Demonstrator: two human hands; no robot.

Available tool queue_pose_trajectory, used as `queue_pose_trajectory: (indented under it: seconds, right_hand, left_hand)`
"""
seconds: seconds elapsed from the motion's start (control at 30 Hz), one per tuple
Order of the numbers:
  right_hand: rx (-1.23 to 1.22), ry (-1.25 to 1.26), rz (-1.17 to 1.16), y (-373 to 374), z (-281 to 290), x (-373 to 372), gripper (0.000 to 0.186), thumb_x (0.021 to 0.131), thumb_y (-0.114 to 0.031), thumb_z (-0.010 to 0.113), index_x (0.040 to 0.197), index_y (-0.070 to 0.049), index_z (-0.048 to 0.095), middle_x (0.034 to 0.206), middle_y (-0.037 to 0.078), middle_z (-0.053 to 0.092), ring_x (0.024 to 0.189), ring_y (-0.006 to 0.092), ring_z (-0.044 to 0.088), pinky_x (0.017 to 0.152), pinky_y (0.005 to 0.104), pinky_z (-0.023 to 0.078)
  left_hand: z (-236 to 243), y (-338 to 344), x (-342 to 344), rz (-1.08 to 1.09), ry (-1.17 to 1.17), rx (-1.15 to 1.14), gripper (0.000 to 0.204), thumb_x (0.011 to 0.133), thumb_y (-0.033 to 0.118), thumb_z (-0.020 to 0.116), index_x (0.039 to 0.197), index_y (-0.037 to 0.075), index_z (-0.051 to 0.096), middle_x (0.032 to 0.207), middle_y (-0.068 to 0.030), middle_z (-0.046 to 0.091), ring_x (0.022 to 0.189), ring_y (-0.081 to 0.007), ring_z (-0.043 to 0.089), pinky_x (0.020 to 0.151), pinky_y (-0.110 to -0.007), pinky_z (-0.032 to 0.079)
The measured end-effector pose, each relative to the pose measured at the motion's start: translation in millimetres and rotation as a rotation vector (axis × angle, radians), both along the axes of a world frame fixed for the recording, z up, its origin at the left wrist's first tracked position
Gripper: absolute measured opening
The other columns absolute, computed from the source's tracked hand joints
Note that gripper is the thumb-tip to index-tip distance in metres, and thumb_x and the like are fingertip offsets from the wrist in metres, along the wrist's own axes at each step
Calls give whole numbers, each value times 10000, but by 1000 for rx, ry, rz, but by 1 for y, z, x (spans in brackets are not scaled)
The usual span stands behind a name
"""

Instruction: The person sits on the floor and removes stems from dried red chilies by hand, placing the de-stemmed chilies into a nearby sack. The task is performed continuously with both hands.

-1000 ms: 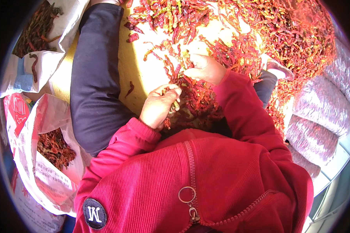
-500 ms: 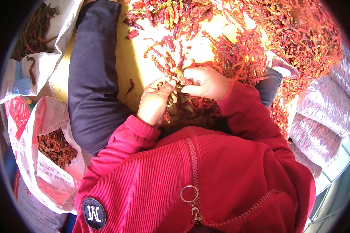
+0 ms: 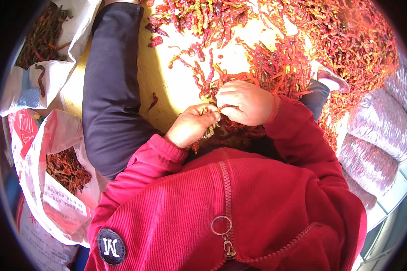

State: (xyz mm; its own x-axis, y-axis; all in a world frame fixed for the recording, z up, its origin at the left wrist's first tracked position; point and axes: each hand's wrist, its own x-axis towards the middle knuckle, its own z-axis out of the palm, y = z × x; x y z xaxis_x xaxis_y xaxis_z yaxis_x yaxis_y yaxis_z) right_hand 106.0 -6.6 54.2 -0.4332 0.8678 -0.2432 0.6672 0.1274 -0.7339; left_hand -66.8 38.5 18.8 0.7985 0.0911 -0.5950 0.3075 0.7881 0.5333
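Observation:
Close together above my lap, both hands are at work on dried chili peppers. My left hand is closed round a few of them, and pale greenish-yellow chili ends stick out below its thumb. Right beside it, my right hand is curled with its thumb and fingertips pinched at a thin brownish piece by the left fingertips, seemingly a chili stem. Its fingers hide most of that piece. Under and beyond my hands, loose red chilies lie on a yellow surface, some in shadow near my jacket.
A large heap of red chilies spreads at the far right, with another pile ahead. To the left stand a white sack of darker chilies and a red-and-white bag holding dried scraps. Filled clear plastic bags lie at right.
Both hands have shifted a little right and toward me. The mottled chili that stuck out beyond my left fingertips no longer shows there. My right fingers now cover more of the pinch.

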Motion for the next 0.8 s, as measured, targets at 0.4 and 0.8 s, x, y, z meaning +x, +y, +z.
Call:
queue_pose_trajectory:
  seconds: [0.4,0.8]
  right_hand:
    - [-264,485,-864,-5,6,-1,89,772,-74,428,829,-16,463,619,11,416,577,132,429,541,262,375]
    - [394,-376,-393,119,-35,27,269,734,-100,421,992,-64,489,859,151,544,796,301,525,688,386,418]
  left_hand:
    - [2,-9,-1,-295,-40,220,95,804,102,458,759,39,513,637,22,482,566,-45,430,516,-186,363]
    - [-8,-8,-8,-142,-250,-62,102,760,88,453,749,11,518,681,-27,532,616,-94,484,582,-222,397]
